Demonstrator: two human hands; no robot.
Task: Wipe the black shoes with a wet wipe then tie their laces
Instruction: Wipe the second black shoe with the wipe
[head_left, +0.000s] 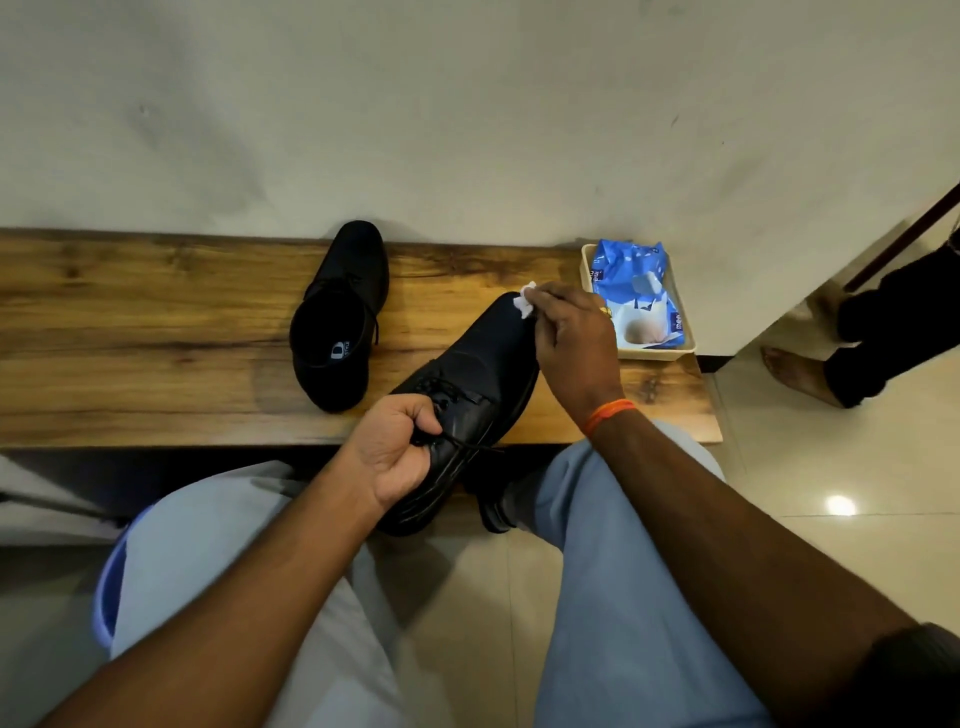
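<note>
My left hand (396, 450) grips a black lace-up shoe (475, 374) at its opening, holding it tilted over the front edge of the wooden bench (156, 322) with its toe pointing away. My right hand (574, 343) pinches a small white wet wipe (524, 302) against the toe of that shoe. The shoe's laces (462, 441) hang loose beside my left hand. A second black shoe (340, 317) stands on the bench to the left, toe toward the wall, its laces hard to make out.
A cream tray (655, 354) holding a blue wet-wipe pack (636, 291) sits at the bench's right end against the wall. Another person's bare foot (795, 371) and dark trouser leg stand on the tiled floor at right. My knees are below the bench.
</note>
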